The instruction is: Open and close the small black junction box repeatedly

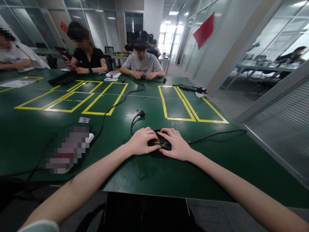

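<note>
On the green table point(135, 174) in front of me lies a small black device point(163, 142) with coloured electronic parts showing inside it. My left hand point(143, 141) grips its left side, thumb along the near edge and fingers over the far edge. From the right, my right hand point(177, 145) closes on the same device, its index finger and thumb over the inner parts. Both hands hide much of the casing. A dark flat piece, partly covered, shows under the device's near side. Just beyond my left hand is a black plug point(142, 113) on a cord.
A black cable point(217, 132) runs off to the right of my hands. To the left lies a blurred-out object point(70, 148) near a small label point(84, 120). Yellow tape point(180, 119) marks rectangles farther off. A person point(142, 64) works across the table.
</note>
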Demonstrator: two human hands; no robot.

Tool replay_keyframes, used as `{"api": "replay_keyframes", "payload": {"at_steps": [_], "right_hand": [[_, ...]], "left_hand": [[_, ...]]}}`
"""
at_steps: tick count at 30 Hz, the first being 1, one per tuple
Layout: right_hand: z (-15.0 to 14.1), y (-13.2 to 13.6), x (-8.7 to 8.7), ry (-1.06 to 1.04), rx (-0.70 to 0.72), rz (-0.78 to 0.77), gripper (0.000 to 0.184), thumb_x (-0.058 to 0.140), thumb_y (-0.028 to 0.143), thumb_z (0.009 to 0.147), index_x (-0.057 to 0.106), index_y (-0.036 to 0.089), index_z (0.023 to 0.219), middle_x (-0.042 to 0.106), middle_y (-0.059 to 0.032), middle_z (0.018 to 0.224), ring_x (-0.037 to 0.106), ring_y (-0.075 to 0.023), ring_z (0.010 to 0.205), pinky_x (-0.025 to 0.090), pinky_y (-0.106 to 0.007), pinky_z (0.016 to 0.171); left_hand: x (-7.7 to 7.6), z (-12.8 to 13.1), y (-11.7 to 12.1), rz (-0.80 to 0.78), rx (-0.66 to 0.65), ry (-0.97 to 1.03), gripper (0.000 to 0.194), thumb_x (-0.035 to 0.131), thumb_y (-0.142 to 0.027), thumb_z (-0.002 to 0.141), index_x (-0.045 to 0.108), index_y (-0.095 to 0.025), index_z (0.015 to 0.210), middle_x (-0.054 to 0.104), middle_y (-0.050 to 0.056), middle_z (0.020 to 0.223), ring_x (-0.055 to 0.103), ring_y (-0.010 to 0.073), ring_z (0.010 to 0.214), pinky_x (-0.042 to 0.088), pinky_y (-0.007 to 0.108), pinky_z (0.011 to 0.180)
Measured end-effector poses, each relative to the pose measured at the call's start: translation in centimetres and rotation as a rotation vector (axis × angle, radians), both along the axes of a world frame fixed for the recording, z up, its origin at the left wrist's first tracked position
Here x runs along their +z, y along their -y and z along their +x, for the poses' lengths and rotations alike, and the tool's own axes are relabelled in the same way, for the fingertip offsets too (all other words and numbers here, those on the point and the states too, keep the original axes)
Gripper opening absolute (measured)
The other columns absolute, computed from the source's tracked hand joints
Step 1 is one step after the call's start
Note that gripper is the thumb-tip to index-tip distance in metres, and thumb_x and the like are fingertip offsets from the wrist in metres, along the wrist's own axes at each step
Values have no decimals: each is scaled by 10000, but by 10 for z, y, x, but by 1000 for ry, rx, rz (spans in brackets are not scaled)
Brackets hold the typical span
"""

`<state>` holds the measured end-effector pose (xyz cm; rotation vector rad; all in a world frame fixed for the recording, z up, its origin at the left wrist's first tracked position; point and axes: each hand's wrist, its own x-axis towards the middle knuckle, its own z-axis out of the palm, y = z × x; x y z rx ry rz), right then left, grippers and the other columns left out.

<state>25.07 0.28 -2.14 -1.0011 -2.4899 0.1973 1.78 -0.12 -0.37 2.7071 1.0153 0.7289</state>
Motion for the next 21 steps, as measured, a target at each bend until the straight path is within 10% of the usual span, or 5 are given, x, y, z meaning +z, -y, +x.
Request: {"api": "replay_keyframes", "payload": {"at_steps": [7, 21], "right_hand": [[0, -7, 6, -191, 57, -161, 284, 737, 336, 839, 676, 220, 1091, 640, -85, 1090, 645, -246, 965, 538, -398, 871], [4, -10, 10, -194, 36, -139, 262, 769, 279, 815, 707, 198, 1057, 635, -63, 1058, 669, -212, 929, 537, -352, 857]], "left_hand": [[-3, -8, -10, -31, -53, 73, 226, 726, -401, 914, 763, -185, 965, 759, 92, 1091, 684, 240, 1023, 552, 385, 906], [-1, -19, -15, -50, -63, 201, 112, 635, -206, 913, 745, -198, 928, 734, 90, 1124, 666, 234, 1094, 552, 405, 967]]}}
